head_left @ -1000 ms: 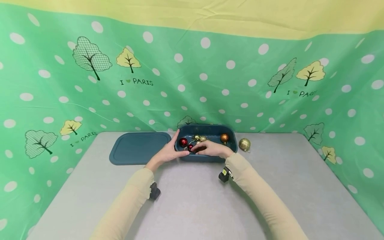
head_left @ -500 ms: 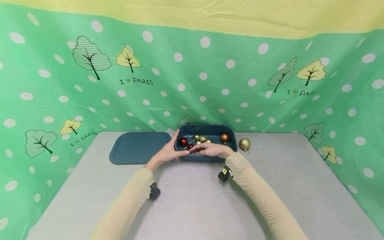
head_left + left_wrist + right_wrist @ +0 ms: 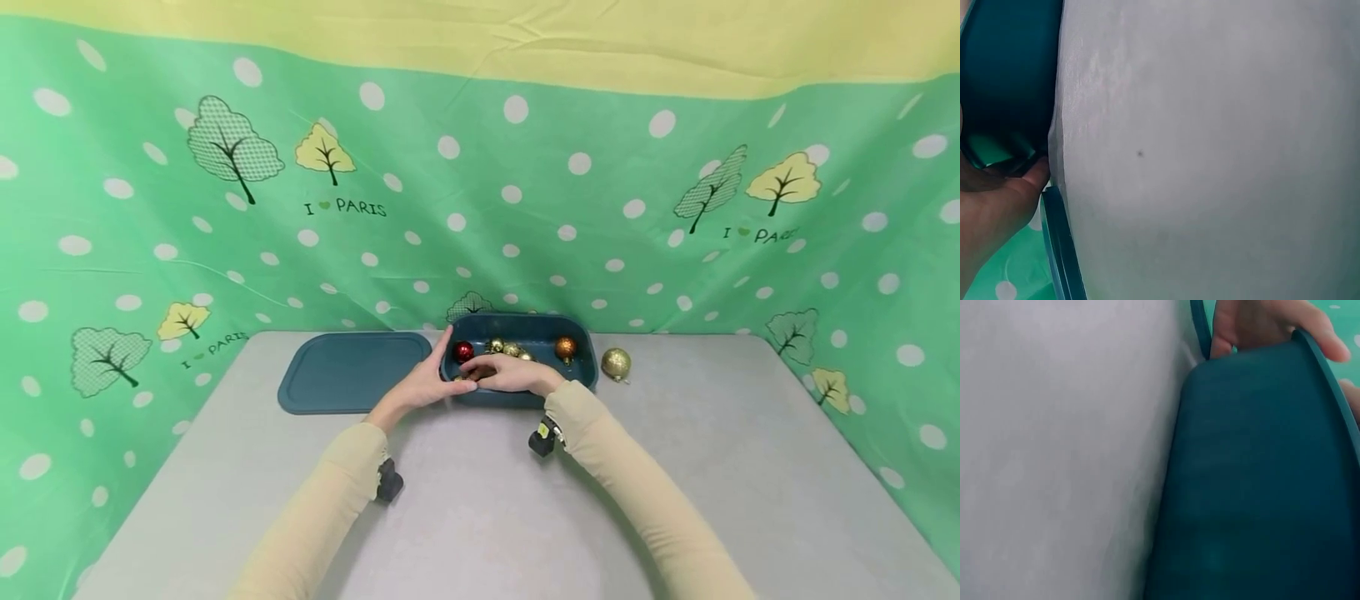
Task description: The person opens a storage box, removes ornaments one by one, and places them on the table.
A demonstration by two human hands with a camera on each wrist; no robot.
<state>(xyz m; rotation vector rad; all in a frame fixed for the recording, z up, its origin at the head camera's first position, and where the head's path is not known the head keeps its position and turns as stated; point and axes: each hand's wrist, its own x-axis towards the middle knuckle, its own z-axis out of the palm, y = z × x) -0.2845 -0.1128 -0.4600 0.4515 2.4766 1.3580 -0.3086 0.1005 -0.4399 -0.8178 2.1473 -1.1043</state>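
Left hand (image 3: 420, 385): thumb and fingers spread apart against the left end of the blue storage box (image 3: 498, 401). Right hand (image 3: 513, 373): reaching inside, fingertips near the red bauble (image 3: 463, 352); whether they pinch anything cannot be told. Boxed baubles are probably light, slick, brittle; grasp around the middle.

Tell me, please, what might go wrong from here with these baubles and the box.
The glittery gold bauble sits loose on the table beside the dark blue box, so a nudge could set it rolling. The right grip reaches into the box, hiding part of it, and might knock the red bauble. The left grip is spread against the box's end; if it slips, the box may shift.
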